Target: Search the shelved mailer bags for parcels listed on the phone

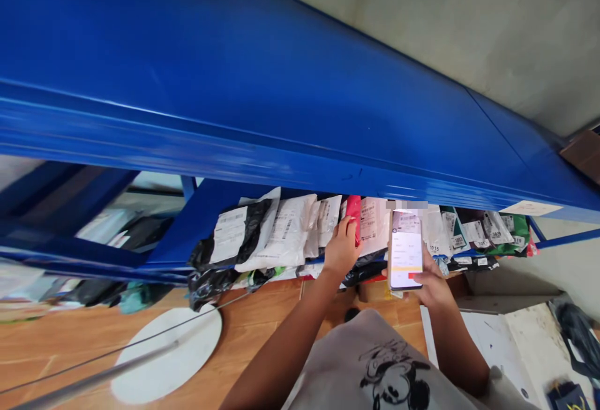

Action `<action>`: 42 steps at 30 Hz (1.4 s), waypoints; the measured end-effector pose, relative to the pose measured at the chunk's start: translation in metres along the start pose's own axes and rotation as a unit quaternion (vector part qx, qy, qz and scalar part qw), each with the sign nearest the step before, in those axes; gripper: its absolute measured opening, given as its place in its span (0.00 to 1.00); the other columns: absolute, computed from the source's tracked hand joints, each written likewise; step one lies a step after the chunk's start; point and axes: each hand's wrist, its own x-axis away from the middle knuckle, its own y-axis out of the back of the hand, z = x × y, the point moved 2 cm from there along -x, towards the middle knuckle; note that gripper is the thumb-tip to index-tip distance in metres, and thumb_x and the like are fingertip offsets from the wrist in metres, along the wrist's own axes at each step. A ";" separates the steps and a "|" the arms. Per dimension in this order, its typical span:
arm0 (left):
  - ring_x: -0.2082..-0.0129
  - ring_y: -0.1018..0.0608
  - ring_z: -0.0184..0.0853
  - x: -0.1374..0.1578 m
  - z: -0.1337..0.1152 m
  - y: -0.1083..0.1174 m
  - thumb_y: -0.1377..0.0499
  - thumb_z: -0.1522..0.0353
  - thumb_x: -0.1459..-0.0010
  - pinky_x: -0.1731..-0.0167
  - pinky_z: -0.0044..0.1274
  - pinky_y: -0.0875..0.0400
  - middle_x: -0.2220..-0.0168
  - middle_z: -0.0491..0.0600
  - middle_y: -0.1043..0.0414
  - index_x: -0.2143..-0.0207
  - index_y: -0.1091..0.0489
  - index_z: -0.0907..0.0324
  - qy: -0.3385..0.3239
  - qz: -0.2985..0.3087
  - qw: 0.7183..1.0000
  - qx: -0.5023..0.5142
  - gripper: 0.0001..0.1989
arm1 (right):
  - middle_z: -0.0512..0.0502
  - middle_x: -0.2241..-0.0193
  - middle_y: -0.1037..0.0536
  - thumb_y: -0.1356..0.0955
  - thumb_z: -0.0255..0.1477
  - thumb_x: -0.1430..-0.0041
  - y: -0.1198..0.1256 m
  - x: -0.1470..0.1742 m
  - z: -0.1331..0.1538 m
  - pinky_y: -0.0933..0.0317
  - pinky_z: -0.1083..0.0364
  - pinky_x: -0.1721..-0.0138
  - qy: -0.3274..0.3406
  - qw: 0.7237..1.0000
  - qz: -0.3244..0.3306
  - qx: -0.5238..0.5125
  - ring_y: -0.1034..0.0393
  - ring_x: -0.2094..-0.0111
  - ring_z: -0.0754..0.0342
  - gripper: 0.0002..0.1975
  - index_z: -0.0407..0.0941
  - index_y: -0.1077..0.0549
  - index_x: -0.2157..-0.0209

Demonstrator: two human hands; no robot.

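In my right hand (434, 286) is a smartphone (405, 250), held upright with its lit screen facing me. The thumb rests near a red button low on that screen. My left hand (343, 249) reaches into the row of parcels on the shelf, its fingers curled on a bright pink parcel (355, 210). Left of it stand a small white parcel (329, 216), a larger white parcel (289, 229) and a black parcel (232, 235) with a white label. A pale pink labelled parcel (374, 225) is just to its right, partly behind the phone.
A wide blue shelf board (262, 85) spans the view above the parcels. More labelled parcels (473, 233) line the shelf on the right. Below left, a round white base (169, 354) with a pole stands on the wooden floor (262, 335). A dark plastic bag (579, 335) lies far right.
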 end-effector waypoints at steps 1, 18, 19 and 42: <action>0.43 0.26 0.46 0.002 -0.002 -0.002 0.39 0.69 0.44 0.52 0.31 0.24 0.37 0.60 0.35 0.46 0.33 0.60 -0.008 0.002 1.000 -0.002 0.22 | 0.39 0.50 0.21 0.28 0.28 0.59 0.006 0.004 0.003 0.38 0.59 0.85 0.004 1.000 -0.006 -0.012 0.22 0.58 0.37 0.51 0.55 0.49 0.32; 0.43 0.28 0.53 -0.007 0.032 0.006 0.45 0.72 0.40 0.50 0.39 0.27 0.45 0.63 0.30 0.55 0.24 0.61 0.084 0.053 0.982 -0.162 0.14 | 0.43 0.61 0.18 0.30 0.29 0.58 -0.011 -0.026 -0.039 0.35 0.58 0.87 -0.020 0.995 0.066 -0.070 0.22 0.71 0.45 0.44 0.53 0.41 0.36; 0.46 0.27 0.51 -0.007 0.034 0.006 0.45 0.72 0.40 0.52 0.37 0.26 0.47 0.63 0.29 0.56 0.24 0.61 0.086 0.049 0.983 -0.158 0.14 | 0.44 0.62 0.18 0.30 0.30 0.58 -0.016 -0.033 -0.043 0.35 0.57 0.87 -0.028 0.995 0.074 -0.066 0.23 0.73 0.46 0.43 0.53 0.41 0.37; 0.49 0.24 0.43 0.003 0.031 0.033 0.46 0.70 0.35 0.52 0.29 0.25 0.52 0.58 0.28 0.46 0.31 0.60 0.117 0.074 0.990 -0.025 0.16 | 0.44 0.55 0.20 0.32 0.34 0.52 -0.049 -0.083 -0.067 0.39 0.59 0.89 -0.081 0.993 0.059 0.059 0.23 0.73 0.48 0.39 0.53 0.43 0.36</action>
